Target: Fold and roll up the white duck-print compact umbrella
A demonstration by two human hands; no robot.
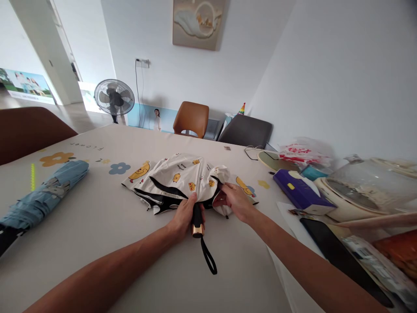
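A white folding umbrella (182, 174) with yellow duck prints and a black lining lies loosely folded on the table, its panels spread to both sides. Its black handle with a gold band points toward me, and a black wrist strap (208, 256) hangs from the end. My left hand (184, 217) is wrapped round the handle, thumb on top near the canopy. At the canopy's right side, my right hand (237, 200) pinches a bunched panel edge between thumb and fingers. A light blue folded umbrella (48, 193) rests at the left of the table.
On the right stand a purple box (302, 191), a clear-lidded pot (358, 187), a plastic bag (302, 152) and a black phone-like slab (342, 256). Glasses (257, 152) lie at the far edge. Chairs (191, 117) and a fan (114, 98) stand beyond the table (143, 269).
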